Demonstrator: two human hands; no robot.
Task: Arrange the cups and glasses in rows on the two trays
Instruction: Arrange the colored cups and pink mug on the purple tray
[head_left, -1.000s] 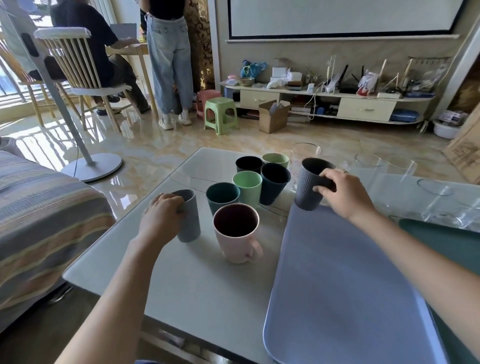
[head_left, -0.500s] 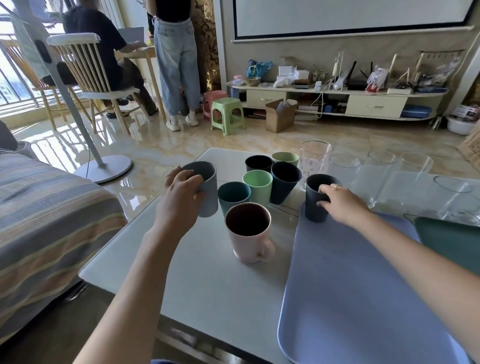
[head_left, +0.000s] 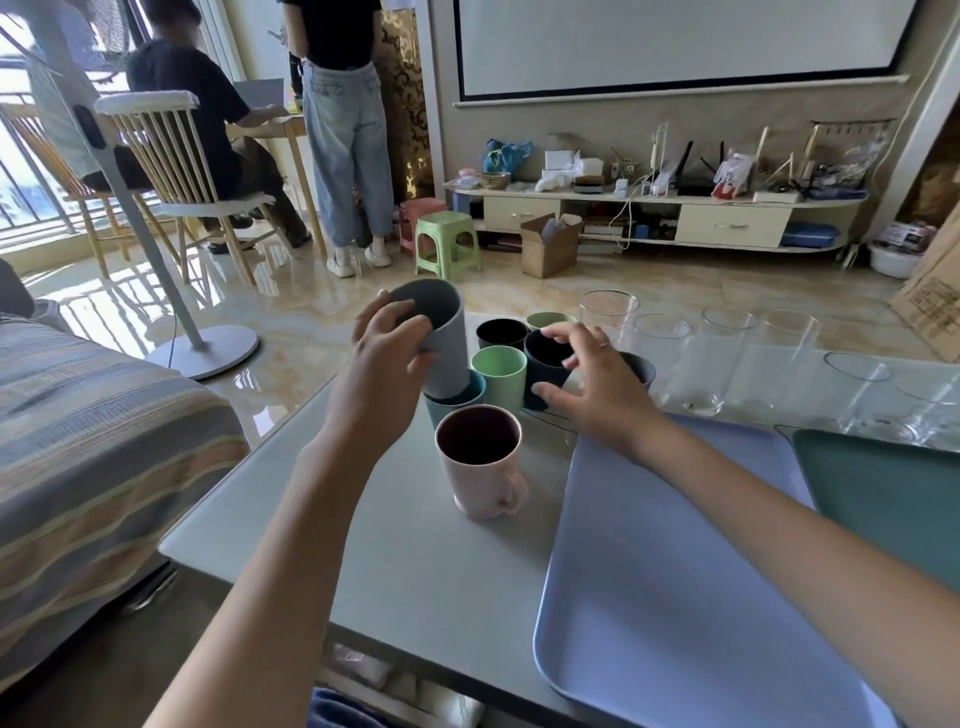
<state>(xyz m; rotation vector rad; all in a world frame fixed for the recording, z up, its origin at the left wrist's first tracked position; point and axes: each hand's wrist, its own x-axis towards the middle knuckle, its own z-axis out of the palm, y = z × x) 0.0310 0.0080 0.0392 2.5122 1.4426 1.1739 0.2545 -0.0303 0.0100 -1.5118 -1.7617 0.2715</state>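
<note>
Left hand (head_left: 384, 358) raised grey cup (head_left: 441, 338); right hand (head_left: 587, 389) released.

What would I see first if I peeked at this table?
Probably the grey cup lifted in the left hand above a huddle of colourful cups. Next, the pink mug standing alone in front of them, and the big lilac tray on the right with a dark cup at its far corner. Clear glasses line the far edge.
</note>
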